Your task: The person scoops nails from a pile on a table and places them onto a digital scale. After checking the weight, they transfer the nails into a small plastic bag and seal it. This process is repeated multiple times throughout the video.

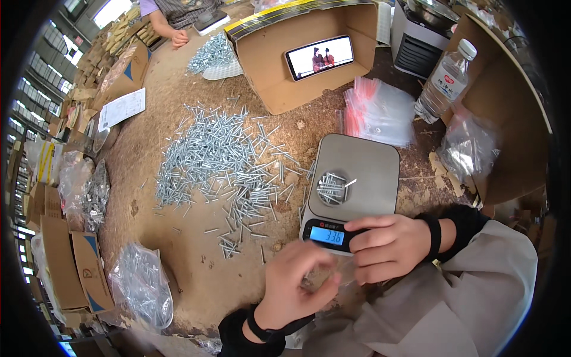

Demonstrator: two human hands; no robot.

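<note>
My left hand (297,279) is curled in front of the scale, thumb and forefinger bent toward each other. My right hand (386,247) has its fingers curled beside the lit display, the forefinger along the scale's front edge. Thin clear plastic, seemingly a bag (349,269), shows between the fingers of both hands; most of it is hidden. On the grey plate of the digital scale (363,160) lies a small heap of silver screws (333,188), gathered in a round shape. A large loose pile of similar screws (220,157) spreads over the worn tabletop to the left.
Behind the scale lie a stack of clear zip bags (380,113) and a water bottle (446,83). A phone (320,58) leans in an open cardboard box (267,83). A filled plastic bag (141,285) sits at left. Another person's hand (179,39) rests at the far edge.
</note>
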